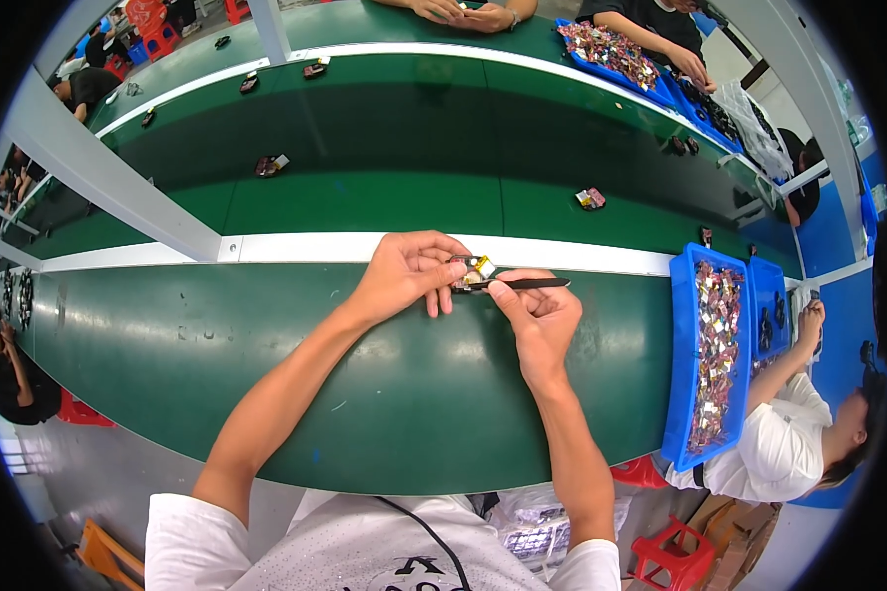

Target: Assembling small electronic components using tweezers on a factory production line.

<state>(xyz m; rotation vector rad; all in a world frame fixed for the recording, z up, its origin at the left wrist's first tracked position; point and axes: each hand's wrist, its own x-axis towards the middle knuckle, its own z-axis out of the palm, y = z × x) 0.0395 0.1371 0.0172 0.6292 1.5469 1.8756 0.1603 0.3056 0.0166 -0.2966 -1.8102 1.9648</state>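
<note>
Over the far part of the green table point(365, 414), my two hands are close together. My left hand point(396, 278) is closed on a small electronic assembly, its fingers and thumb around the edge. A yellow and silver piece point(485, 266) of this assembly shows between the hands. My right hand point(542, 323) pinches slim black tweezers point(542, 284), whose wide end points right. Their tip meets the assembly, where my fingers hide the exact contact.
A blue tray point(678, 364) heaped with small circuit parts stands on the right. Beyond the white rail point(306, 246), a dark green belt carries scattered assemblies, one point(590, 199) near my right hand. Co-workers sit opposite and at both sides. A white post point(118, 158) rises at left.
</note>
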